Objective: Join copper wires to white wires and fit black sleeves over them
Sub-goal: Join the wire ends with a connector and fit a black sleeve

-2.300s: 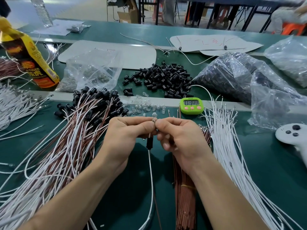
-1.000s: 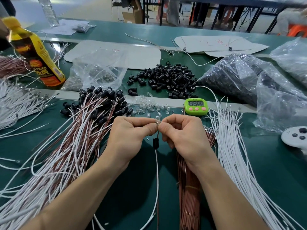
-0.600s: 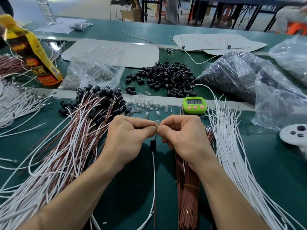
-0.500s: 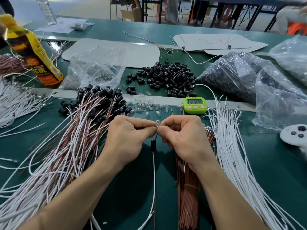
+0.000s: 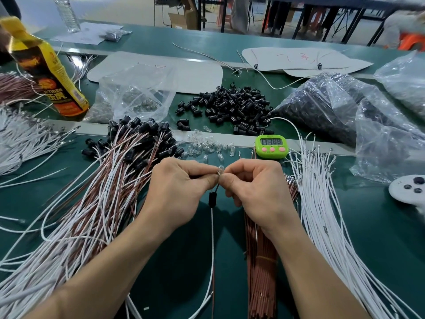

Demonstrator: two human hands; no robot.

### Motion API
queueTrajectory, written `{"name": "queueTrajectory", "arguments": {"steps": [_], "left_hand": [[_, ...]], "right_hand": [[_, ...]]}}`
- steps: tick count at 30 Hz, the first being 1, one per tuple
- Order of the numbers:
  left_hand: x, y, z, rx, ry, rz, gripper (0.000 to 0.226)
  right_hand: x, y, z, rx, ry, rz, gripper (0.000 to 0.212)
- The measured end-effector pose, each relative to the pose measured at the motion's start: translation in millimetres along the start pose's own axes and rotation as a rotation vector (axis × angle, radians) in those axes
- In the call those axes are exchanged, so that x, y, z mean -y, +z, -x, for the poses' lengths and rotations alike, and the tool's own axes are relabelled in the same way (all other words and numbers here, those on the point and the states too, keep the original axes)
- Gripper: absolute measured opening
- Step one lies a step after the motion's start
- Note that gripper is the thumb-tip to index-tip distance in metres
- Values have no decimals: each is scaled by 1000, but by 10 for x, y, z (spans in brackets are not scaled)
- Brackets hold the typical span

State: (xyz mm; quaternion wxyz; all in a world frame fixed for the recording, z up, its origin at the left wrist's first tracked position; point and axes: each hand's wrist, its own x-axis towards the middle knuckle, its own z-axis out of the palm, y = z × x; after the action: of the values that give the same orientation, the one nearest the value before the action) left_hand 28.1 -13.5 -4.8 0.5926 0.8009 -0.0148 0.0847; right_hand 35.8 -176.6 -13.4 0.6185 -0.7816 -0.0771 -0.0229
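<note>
You're sitting in a small-parts assembly workshop, at a production line. Your green desk (image 5: 379, 238) is heaped with batch stock: white wires (image 5: 322, 203) fanned out in bulk, a bundle of copper wires (image 5: 261, 261), a loose pile of black sleeves (image 5: 234, 107), plastic bags (image 5: 345, 111) of more parts, and a green timer (image 5: 271, 146). Behind it runs another long desk (image 5: 161, 40), with a cardboard carton (image 5: 181, 18) on the floor beyond.

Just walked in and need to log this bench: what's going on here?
A person is assembling wire leads at a green table. The left hand and right hand both pinch a small clear bulb; a black sleeve sits on the white wire hanging just below, not yet pushed up. Sleeved wires lie piled left, loose sleeves behind.
</note>
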Motion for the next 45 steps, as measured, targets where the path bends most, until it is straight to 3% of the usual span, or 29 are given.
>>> {"name": "queueTrajectory", "arguments": {"steps": [11,19,26,35,40,45], "left_hand": [[-5,20,4,-41,-17,-31,26],[-37,28,10,-82,-82,-90,24],[-23,-15,-23,47,-81,35,31],[-10,-71,-59,152,-71,-33,37],[-17,-112,-49,194,-93,-64,28],[-27,-113,-53,250,-120,-43,20]], "right_hand": [[41,39,29,-58,-17,44,22],[59,40,27,-77,-67,142,18],[54,6,27,-30,-59,105,21],[12,-109,-29,93,-23,96,16],[14,-166,-42,90,-25,73,5],[-3,-194,-56,112,-44,38,12]]}}
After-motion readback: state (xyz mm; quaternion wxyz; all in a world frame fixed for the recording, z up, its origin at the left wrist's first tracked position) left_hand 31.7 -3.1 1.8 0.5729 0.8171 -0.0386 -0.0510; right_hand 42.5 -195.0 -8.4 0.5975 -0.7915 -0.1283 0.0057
